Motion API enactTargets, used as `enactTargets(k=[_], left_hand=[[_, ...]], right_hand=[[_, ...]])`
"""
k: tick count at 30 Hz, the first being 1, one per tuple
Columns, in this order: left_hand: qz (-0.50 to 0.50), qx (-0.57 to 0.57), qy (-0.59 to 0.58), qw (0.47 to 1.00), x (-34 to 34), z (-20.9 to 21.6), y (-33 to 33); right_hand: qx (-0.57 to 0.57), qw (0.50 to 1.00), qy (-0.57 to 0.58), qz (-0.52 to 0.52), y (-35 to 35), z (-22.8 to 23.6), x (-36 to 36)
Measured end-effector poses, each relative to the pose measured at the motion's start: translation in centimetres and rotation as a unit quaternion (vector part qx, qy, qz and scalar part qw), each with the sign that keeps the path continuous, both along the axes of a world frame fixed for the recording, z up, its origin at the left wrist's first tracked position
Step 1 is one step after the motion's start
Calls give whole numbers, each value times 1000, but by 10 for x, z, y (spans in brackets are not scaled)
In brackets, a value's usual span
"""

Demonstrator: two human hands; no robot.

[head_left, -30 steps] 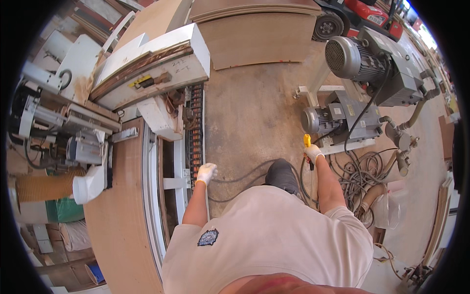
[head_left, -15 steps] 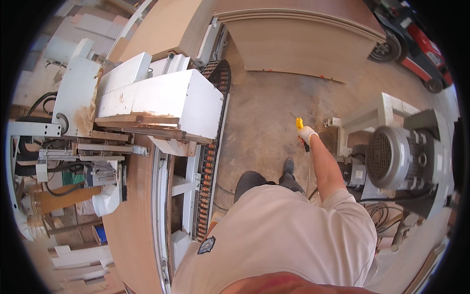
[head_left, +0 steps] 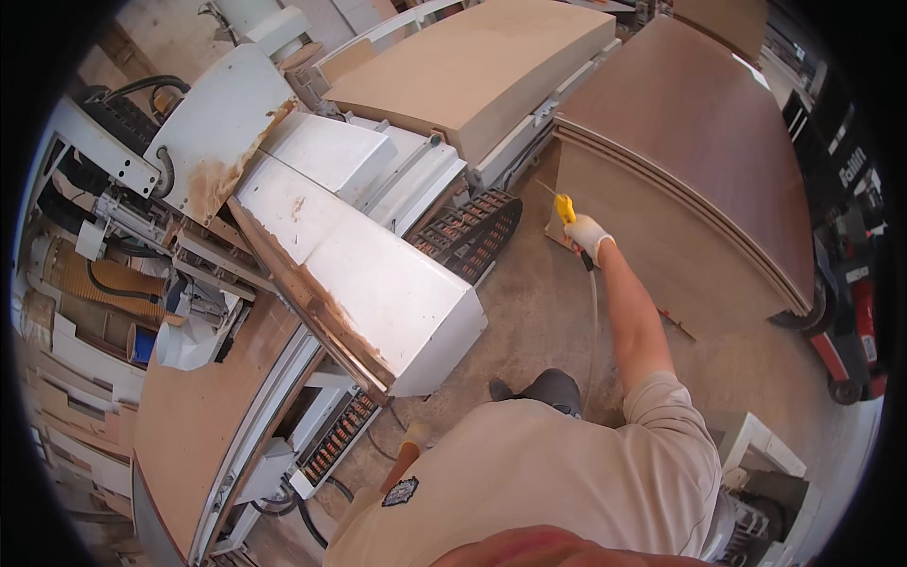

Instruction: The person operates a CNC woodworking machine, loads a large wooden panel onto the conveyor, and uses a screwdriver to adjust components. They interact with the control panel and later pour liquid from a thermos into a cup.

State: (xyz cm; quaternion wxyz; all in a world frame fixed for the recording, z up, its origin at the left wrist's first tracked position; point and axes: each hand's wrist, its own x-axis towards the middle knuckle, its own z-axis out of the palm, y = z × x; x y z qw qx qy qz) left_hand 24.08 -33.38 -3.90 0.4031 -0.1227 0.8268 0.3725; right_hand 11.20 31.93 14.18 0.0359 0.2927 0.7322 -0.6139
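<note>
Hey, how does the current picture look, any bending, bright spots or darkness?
Head view: the brown board bows along its edges, and black fills the corners; head view: the white machine cover is bright but its stains show; head view: the right hand and yellow tool are clear enough to make out, while the left hand is partly hidden by the shirt.

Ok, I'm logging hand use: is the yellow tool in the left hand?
No, the gloved right hand grips the yellow tool, and a thin hose hangs below it.
</note>
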Motion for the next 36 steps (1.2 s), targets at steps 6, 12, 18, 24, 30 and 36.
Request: enactTargets(k=[6,12,18,24,30,36], left_hand=[[182,163,55,968,-20,44,58],[367,57,-1,929,51,41,73],[177,-150,-82,969,189,54,111],[98,-195,-95,971,238,69,150],[-161,-319,-34,933,238,53,136],[140,-166,-69,974,239,38,120]], right_hand=[[138,985,-35,101,40,98,-171],[186,975,-4,120,58,123,-300],[212,962,-13,174,65,105,-385],[217,966,-30,137,47,102,-447],[224,959,-14,172,19,90,-460],[224,966,59,119,0,-42,-375]])
